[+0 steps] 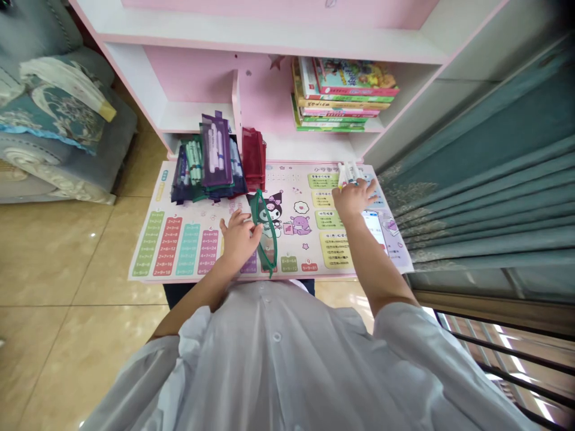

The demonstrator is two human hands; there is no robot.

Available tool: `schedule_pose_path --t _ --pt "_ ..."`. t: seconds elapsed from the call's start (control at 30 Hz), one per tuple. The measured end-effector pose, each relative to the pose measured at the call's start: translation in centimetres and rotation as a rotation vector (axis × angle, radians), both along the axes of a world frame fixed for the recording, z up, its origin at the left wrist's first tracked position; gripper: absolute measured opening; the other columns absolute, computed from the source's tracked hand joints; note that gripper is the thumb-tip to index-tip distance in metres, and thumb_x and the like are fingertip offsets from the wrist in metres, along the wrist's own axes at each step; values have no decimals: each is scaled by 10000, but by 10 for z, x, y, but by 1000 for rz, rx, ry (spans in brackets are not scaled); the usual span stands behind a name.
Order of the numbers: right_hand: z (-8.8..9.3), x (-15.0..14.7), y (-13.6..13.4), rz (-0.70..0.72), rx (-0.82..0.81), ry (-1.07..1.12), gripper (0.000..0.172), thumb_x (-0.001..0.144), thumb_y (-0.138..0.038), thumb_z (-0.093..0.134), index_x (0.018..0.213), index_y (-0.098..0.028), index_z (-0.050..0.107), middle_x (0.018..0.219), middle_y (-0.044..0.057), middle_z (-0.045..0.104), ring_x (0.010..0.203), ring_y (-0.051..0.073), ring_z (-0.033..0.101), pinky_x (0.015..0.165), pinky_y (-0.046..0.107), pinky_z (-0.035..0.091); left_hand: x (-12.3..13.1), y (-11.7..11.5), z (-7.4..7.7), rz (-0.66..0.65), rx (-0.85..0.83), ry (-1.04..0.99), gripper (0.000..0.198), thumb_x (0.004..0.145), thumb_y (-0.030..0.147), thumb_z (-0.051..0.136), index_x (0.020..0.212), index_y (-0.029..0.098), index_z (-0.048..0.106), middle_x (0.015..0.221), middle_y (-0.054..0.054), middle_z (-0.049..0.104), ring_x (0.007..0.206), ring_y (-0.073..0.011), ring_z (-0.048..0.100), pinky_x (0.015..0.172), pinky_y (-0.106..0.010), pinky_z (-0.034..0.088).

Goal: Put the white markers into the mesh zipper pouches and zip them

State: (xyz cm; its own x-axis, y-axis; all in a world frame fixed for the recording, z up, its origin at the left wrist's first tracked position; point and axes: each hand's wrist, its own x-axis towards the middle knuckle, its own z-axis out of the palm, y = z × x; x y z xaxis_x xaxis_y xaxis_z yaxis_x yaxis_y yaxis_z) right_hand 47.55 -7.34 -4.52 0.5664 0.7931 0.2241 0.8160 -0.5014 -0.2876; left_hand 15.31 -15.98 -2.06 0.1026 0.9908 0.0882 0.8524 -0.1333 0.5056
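We see, midway along the printed desk mat [296,187], a zipper pouch [268,236], its long axis running toward the mat's near edge; it is slim, translucent and green-trimmed. The left hand [241,235], fingers parted, has its thumb at the pouch; the right hand [353,200] splays over white markers [349,173] near the mat's far-right corner. Whether either pinches, we cannot tell.

L hand [241,236] is at the L edge of a green-edged mesh pouch [269,239], thumb on or just beside its rim; grip unclear. R hand [353,200] is at the white pens [350,172] nr the mat's far R corner, fingers spread; can't tell if it grips. Phone [374,227] lies by R wrist, partly hidden. Printed mat [148,266] covers desk. Far L: pile of pen-filled pouches [216,149], w/ red pouches [254,158] just R of it. Books [345,96] stacked on shelf [309,146] behind.
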Motion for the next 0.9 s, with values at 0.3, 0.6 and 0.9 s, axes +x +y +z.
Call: schedule_pose_path --t 0.3,0.6,0.9 --pt "23 -102 -75 384 271 168 197 791 -297 592 622 -195 591 1396 144 591 1479 427 325 1125 669 330 0 -1 0 23 -1 10 328 947 327 583 646 202 620 1272 -88 707 1421 -314 475 1181 -679 251" --pt "50 -173 -126 726 -92 177 153 809 -282 657 696 -196 715 1492 103 554 1525 415 261 1154 624 299 1 -5 -1 30 21 -13 295 957 298 551 700 206 662 1276 -89 711 1422 -319 471 1180 -687 248" --pt "53 -188 -113 764 -456 68 309 891 -372 593 1023 -186 801 1584 160 445 1545 436 203 1167 709 243 1 -6 -1 35 18 23 296 947 276 564 669 204 635 1267 -98 714 1419 -304 483 1179 -677 272"
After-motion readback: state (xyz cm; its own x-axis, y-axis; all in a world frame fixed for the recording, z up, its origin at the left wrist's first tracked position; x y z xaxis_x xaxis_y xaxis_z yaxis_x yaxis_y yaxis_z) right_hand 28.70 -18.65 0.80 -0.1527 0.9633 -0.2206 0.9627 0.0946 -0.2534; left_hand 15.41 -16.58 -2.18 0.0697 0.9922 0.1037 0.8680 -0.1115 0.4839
